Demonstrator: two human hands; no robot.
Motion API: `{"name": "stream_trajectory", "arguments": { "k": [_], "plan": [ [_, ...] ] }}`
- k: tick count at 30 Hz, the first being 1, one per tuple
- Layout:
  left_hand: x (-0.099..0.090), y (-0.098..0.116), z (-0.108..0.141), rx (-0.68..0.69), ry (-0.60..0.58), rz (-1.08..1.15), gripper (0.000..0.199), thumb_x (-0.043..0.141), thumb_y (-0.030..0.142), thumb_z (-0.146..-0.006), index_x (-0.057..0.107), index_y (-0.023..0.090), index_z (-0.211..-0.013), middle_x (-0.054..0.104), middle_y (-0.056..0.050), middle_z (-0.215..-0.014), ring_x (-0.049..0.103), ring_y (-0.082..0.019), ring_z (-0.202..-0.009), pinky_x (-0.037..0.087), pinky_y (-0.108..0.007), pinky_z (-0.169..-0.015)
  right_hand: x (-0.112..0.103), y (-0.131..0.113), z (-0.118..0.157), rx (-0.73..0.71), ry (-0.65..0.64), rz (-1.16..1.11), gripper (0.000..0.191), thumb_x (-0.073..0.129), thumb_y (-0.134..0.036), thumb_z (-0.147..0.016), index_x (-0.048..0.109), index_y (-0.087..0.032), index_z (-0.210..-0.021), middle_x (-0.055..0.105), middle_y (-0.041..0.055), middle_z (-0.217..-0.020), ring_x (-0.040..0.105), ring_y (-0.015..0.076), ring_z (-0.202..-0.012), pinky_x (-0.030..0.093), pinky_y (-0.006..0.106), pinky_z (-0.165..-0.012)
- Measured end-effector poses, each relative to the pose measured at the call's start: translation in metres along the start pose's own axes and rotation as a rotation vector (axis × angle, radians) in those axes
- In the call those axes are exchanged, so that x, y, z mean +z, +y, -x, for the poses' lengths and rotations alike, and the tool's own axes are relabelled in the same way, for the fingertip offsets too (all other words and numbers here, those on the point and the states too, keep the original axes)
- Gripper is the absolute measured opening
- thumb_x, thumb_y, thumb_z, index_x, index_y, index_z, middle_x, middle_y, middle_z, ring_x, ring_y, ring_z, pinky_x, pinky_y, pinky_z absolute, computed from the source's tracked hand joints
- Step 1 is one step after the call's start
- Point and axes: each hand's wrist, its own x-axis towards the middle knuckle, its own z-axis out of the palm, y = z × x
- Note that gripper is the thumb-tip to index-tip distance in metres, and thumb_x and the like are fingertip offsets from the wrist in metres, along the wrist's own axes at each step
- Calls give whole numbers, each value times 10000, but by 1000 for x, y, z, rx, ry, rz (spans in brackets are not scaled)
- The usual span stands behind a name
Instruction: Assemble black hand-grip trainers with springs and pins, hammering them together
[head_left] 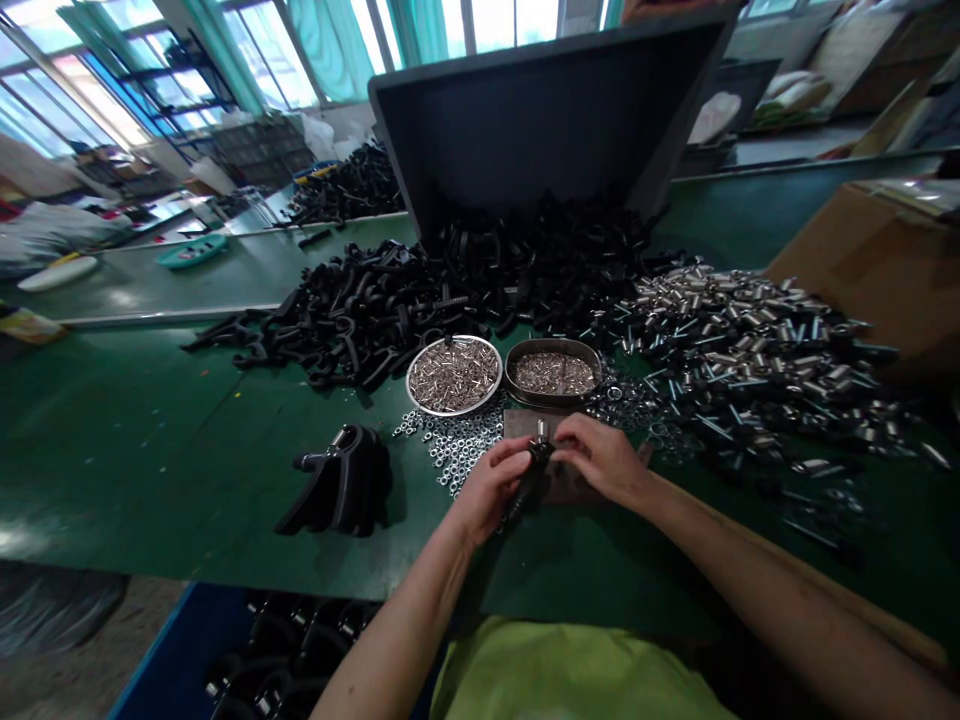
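Note:
Between my hands is a black plastic clamp part [527,488] with a silver metal cylinder [542,431] standing up from its head. My left hand [491,482] is closed around this part, its thumb and fingers near the head. From the other side, my right hand [600,457] pinches at the head with its fingertips; any small piece between them is hidden. Under and beside the right hand lies a flat brownish plate [520,422]. Loose hex nuts [457,450] spread just beyond my left hand. Several similar black parts with metal cylinders [341,485] stand together to the left.
A round dish of small metal pins [454,375] and an oval tin of small metal pieces [553,374] sit ahead. Behind them, black parts [352,310] spill from a tipped grey bin [540,120]. Right: knobs with bolts [757,350], cardboard box [870,270]. Below left: blue crate [169,650].

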Motion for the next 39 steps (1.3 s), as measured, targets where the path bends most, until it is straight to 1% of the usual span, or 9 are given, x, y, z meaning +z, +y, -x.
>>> {"name": "stream_trajectory", "arguments": {
  "k": [5, 8, 11, 15, 18, 22, 26, 33, 39],
  "plan": [
    [-1, -3, -13, 251, -6, -707, 597, 792, 347, -595, 579, 170, -1124, 644, -84, -1062, 574, -237, -1011, 422, -382, -915, 7, 30, 4, -346, -146, 528, 226, 430, -230, -924, 621, -185, -811, 631, 39, -714, 515, 153, -666, 299, 292, -599],
    [1, -14, -10, 468, 1, -1220, 564, 754, 390, -641, 560, 180, -1127, 625, -89, -1051, 539, -260, -1008, 423, -422, -896, 13, 34, 7, -389, -208, 618, 224, 432, -201, -922, 631, -187, -821, 619, 30, -678, 496, 146, -642, 267, 296, -584],
    [3, -25, -4, 590, -20, -1490, 536, 685, 381, -720, 506, 174, -1181, 610, -98, -1049, 515, -266, -997, 428, -432, -875, 9, 27, 10, -343, -235, 615, 197, 459, -229, -914, 629, -187, -826, 622, 35, -696, 513, 157, -673, 282, 296, -585],
    [2, -31, -1, 577, 37, -1515, 582, 715, 413, -689, 484, 203, -1180, 603, -79, -1081, 515, -259, -995, 424, -415, -879, -19, 20, 35, -142, -225, 552, 173, 454, -246, -910, 616, -191, -891, 645, 51, -794, 561, 177, -766, 360, 285, -632],
    [2, -31, -3, 518, 141, -1500, 580, 770, 437, -614, 526, 197, -1083, 597, -73, -1045, 514, -260, -988, 429, -397, -855, -45, 31, 81, 152, -166, 556, 239, 478, -374, -880, 584, -204, -1009, 648, 68, -911, 582, 216, -855, 424, 306, -661],
    [5, -27, -4, 473, 183, -1503, 532, 793, 424, -576, 556, 207, -1000, 574, -56, -1002, 513, -245, -959, 430, -378, -819, -63, 53, 145, 453, -143, 556, 308, 501, -483, -804, 581, -197, -885, 638, 94, -851, 610, 258, -794, 474, 359, -636],
    [7, -23, -5, 466, 168, -1478, 540, 806, 401, -558, 561, 209, -999, 566, -52, -1007, 514, -239, -963, 427, -375, -820, -66, 39, 147, 672, -78, 423, 278, 439, -446, -826, 571, -207, -877, 675, 94, -814, 646, 266, -706, 496, 379, -572],
    [7, -24, -5, 472, 173, -1490, 555, 806, 418, -547, 567, 204, -1000, 567, -54, -1011, 515, -242, -962, 433, -381, -820, -52, -28, 76, 358, 94, -53, 401, 313, -282, -931, 440, -257, -1310, 665, 83, -1120, 667, 196, -917, 547, 317, -754],
    [7, -26, -6, 471, 191, -1483, 580, 821, 411, -515, 569, 203, -994, 573, -53, -1017, 518, -247, -969, 434, -387, -830, -43, -31, 58, 244, -134, 108, 361, 365, -248, -907, 540, -270, -1223, 676, 51, -1132, 669, 219, -951, 554, 386, -794]
  ]
}}
